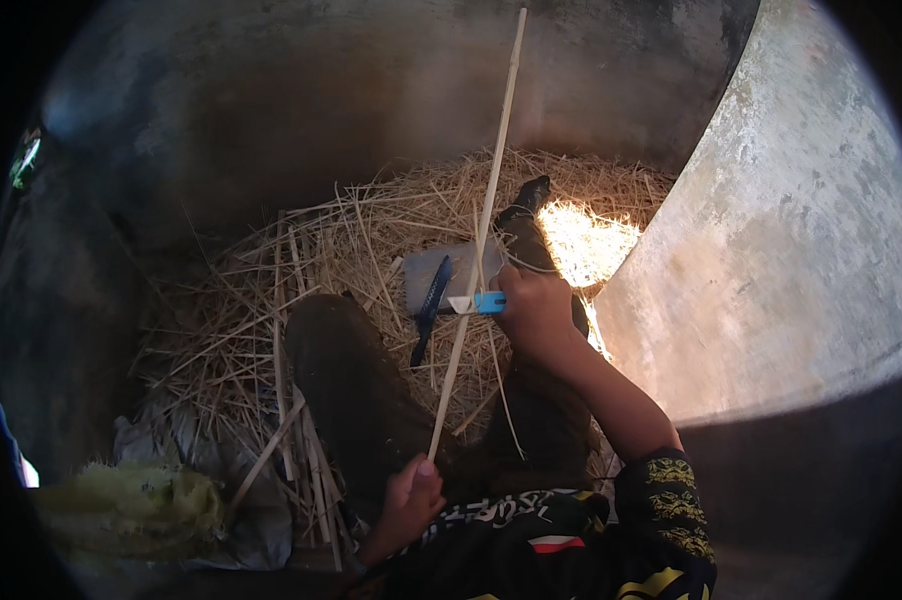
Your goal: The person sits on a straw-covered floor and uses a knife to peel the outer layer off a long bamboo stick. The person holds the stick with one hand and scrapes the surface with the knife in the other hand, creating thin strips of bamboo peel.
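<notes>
A long, pale cane-like stick (491,180) slants upward and away between my legs. My left hand (409,505) is closed round its near end, thumb along it. My right hand (539,308) grips a small knife by its light blue handle (489,302). The knife's short pale blade (460,304) lies across the stick, seemingly touching it. A thin strip (501,385) hangs below the right hand, and thin curled strands show by its fingers. Beyond the blade, a dark blue slender object (432,310) rests across a grey flat piece (423,262).
Straw-like shavings and thin sticks (361,215) cover the floor around my legs (336,360). A curved wall (371,90) rises ahead, with a sunlit pale wall (771,250) on the right. At lower left lies a yellowish sack-like bundle (141,510) beside grey sheeting (256,510).
</notes>
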`<action>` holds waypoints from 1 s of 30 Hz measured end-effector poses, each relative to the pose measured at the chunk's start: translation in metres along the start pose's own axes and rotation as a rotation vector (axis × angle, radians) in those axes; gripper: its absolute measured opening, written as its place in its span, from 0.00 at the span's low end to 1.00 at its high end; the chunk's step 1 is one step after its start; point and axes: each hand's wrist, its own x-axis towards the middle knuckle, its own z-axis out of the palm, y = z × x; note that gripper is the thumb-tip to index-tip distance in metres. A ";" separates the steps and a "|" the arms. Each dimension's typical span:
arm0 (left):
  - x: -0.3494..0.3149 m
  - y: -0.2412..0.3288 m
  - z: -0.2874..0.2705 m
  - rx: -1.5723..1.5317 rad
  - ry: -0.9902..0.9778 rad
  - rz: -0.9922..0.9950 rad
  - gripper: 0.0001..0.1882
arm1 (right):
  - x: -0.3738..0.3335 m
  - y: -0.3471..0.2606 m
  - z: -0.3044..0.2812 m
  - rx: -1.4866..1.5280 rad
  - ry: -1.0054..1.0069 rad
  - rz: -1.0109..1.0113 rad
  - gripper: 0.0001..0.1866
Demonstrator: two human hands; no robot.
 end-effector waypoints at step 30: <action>0.004 0.005 -0.002 0.091 -0.052 -0.051 0.19 | 0.165 0.151 -0.026 -0.059 -0.293 0.496 0.14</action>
